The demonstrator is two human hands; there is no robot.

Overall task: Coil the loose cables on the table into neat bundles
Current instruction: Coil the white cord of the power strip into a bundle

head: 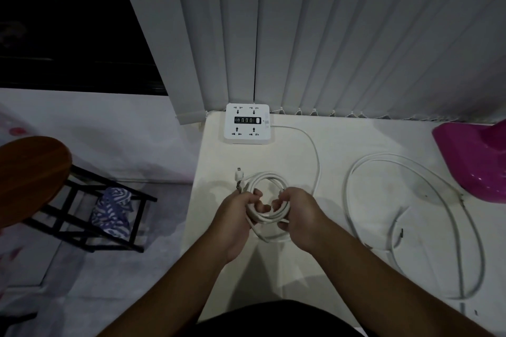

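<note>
Head view looks down on a white table [342,145]. Near its front middle, the left hand [238,216] and right hand [298,216] each curl their fingers round opposite sides of a coiled white cable [269,180], its plug [239,174] poking out far-left. A loose white cable [410,213] sprawls well to the right. A power strip [247,123] sits at the far edge.

Coiled white cable [269,175]: several stacked loops, plug [239,174] poking out upper left. Loose white cable [383,155]: wide sprawling loops, flat, well right.
</note>
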